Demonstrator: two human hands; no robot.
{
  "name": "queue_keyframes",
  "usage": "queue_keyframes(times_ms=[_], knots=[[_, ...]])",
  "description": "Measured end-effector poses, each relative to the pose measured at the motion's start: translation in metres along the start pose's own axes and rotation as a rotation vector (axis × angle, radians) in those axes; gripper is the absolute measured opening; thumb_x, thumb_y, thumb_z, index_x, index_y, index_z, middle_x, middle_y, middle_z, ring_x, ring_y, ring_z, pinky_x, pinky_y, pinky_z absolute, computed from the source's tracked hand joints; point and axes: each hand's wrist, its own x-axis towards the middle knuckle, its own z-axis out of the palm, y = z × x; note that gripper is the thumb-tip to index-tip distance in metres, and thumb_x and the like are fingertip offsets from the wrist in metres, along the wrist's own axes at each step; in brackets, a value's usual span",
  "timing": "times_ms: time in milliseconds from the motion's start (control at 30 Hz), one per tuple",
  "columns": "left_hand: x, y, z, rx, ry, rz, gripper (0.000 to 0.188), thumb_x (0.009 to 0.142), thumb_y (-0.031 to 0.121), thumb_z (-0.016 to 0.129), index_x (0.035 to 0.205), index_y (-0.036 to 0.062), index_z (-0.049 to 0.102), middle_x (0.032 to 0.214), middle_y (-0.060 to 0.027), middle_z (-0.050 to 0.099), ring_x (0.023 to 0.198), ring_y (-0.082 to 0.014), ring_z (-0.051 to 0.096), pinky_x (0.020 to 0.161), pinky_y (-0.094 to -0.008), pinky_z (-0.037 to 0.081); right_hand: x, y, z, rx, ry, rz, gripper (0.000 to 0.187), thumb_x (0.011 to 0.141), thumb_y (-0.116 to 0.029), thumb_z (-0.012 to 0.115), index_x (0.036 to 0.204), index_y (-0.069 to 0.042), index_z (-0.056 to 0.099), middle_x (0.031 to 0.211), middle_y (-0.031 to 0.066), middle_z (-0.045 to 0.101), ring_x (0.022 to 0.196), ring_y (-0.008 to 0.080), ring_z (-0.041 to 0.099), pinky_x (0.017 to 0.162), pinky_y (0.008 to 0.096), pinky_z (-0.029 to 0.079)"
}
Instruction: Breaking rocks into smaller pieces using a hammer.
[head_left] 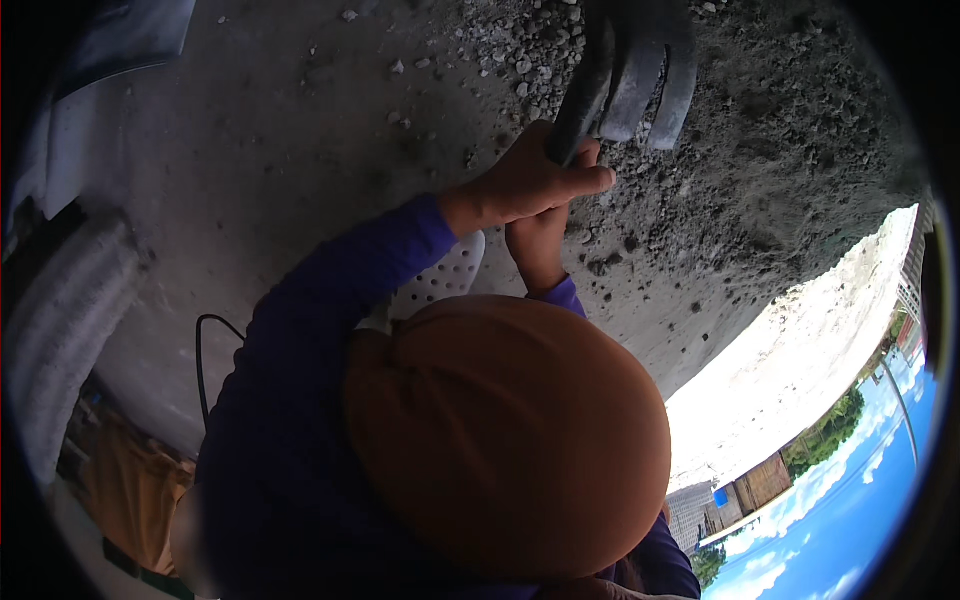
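Observation:
My left hand (525, 180), at the end of a purple sleeve, is closed round the lower end of a dark curved tool with several thick grey prongs (632, 85). Its exact kind I cannot make out. Just beneath is my right hand (540, 243), its fingers mostly hidden behind the left one. A large rounded brown cloth-covered shape (510, 430), possibly a bent knee, fills the middle and covers part of the right arm. Beyond it shows a white shoe with round holes (445, 270). Dark loose soil (760, 150) and small grey stones (535, 75) lie around the prongs.
Grey dusty ground (260, 130) stretches to the left. A thick pale curved object (70, 330), a thin black cord (200, 360) and brown fabric (135, 490) are at the left. Bright sunlit ground (790, 350) lies at the right, before trees (835, 430) and a low building (760, 485).

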Motion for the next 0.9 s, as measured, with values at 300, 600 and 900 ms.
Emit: queue_keyframes(times_ms=[300,600,900], knots=[[0.012,-0.056,-0.012,-0.517,0.311,-0.458,0.033,0.085,0.023,0.053,0.059,0.018,0.034,0.045,0.0073,0.03,0.038,-0.0073,0.028,0.046,-0.0258,0.029,-0.007,0.019,-0.042,-0.331,-0.47,0.875,0.04,0.08,-0.028,0.057,0.06,0.006,0.053,0.05,0.0109,0.053,0.039,0.0173,0.053,0.038,0.033,0.039],[0.004,-0.034,-0.026,-0.64,0.162,-0.39,0.023,0.084,0.027,0.053,0.068,0.0154,0.041,0.054,0.0046,0.038,0.049,-0.0101,0.038,0.057,-0.0273,0.034,-0.033,-0.024,-0.066,-0.19,-0.552,0.946,0.043,0.084,-0.039,0.056,0.065,-0.001,0.051,0.052,0.0027,0.048,0.04,0.0116,0.047,0.038,0.027,0.036],[0.006,-0.035,-0.018,-0.464,0.279,-0.402,0.025,0.086,0.026,0.048,0.065,0.0164,0.038,0.053,0.0054,0.034,0.048,-0.0089,0.033,0.055,-0.0264,0.032,-0.035,-0.016,-0.045,0.338,-0.38,0.798,0.038,0.095,-0.037,0.043,0.103,-0.001,0.051,0.07,0.0079,0.054,0.055,0.0131,0.054,0.049,0.026,0.045]])
